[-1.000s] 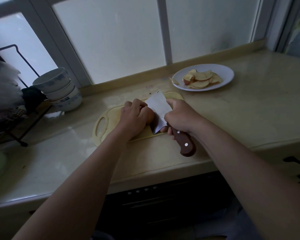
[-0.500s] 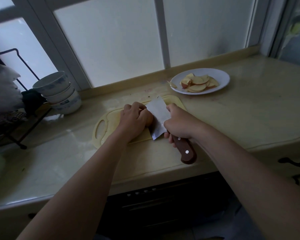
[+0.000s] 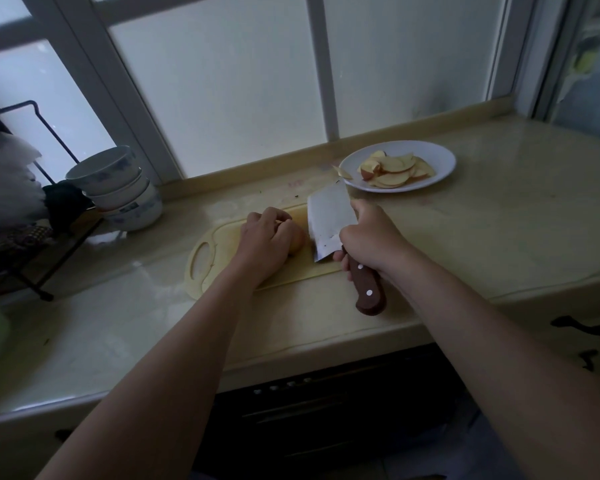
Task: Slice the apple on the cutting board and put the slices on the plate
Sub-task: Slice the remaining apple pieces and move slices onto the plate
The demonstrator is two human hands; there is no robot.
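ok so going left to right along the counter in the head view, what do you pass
stacked bowls → left hand → apple it holds → cleaver → right hand gripping its handle → plate with slices

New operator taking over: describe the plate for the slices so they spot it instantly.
On the counter below the window, just beyond the cutting board to its right, sits the plate. It is flat, white and holds apple slices, unlike the deep stacked bowls far left.
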